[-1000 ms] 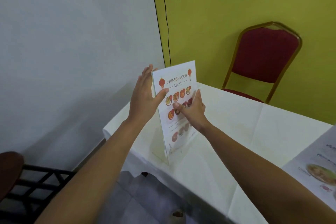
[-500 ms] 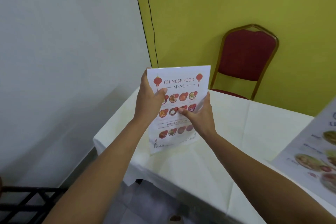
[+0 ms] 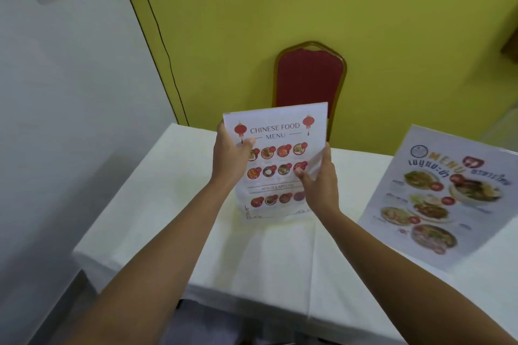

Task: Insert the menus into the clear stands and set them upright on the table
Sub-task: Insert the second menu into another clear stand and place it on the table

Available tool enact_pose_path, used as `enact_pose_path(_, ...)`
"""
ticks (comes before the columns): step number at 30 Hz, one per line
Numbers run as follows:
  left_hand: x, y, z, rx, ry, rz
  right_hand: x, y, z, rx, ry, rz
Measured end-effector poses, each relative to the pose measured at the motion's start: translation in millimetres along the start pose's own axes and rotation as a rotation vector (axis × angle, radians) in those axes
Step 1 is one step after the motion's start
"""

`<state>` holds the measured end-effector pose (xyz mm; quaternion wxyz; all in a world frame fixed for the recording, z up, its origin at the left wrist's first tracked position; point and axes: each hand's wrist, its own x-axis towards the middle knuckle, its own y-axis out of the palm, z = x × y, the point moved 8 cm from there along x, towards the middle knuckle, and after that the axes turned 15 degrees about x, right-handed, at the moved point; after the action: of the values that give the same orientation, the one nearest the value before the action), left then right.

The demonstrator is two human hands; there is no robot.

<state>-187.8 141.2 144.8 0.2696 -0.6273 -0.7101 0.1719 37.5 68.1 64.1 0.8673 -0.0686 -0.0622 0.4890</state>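
Observation:
The Chinese food menu in its clear stand (image 3: 276, 131) stands upright near the middle of the table, its printed face toward me. My left hand (image 3: 229, 158) grips its left edge, thumb on the front. My right hand (image 3: 318, 185) holds the right edge lower down, thumb on the front. A second menu with Thai writing and dish photos (image 3: 445, 196) stands tilted at the right side of the table; whether it sits in a stand I cannot tell.
The table wears a white cloth (image 3: 173, 204), with its left edge beside a white wall. A red chair with a gold frame (image 3: 309, 78) stands behind the table against the yellow wall. Grey floor shows below the near edge.
The Chinese menu has turned from edge-on to facing me and now stands more toward the table's middle. The view swung right, bringing the second menu fully into sight.

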Motion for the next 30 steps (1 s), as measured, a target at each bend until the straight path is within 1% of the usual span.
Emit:
enact_pose_path(5,-13,16,7,0.000,0.001,0.051,-12,-15,-17,0.005,0.014,-0.026)
enact_pose_path(7,-34,7,23,-0.012,-0.068,-0.015,-22,-8,-24,0.002,0.014,0.072)
enact_pose_path(10,-44,4,29,-0.026,-0.063,-0.035,-27,-6,-26,0.022,0.007,0.073)
enact_pose_path(12,-52,10,29,-0.053,-0.057,-0.041,-29,-14,-27,0.034,-0.005,0.039)
enact_pose_path(14,-76,24,30,-0.081,-0.101,-0.068,-31,-28,-35,0.010,0.000,0.067)
enact_pose_path(16,-87,34,34,-0.095,-0.104,-0.081,-33,-31,-38,0.011,0.004,0.067)
enact_pose_path(21,-96,52,54,-0.083,-0.178,-0.029,-31,-31,-40,0.010,0.005,0.107)
enact_pose_path(24,-94,53,63,-0.038,-0.197,-0.017,-30,-27,-41,0.018,0.013,0.132)
enact_pose_path(30,-94,61,73,-0.053,-0.234,0.013,-27,-19,-47,0.023,0.040,0.179)
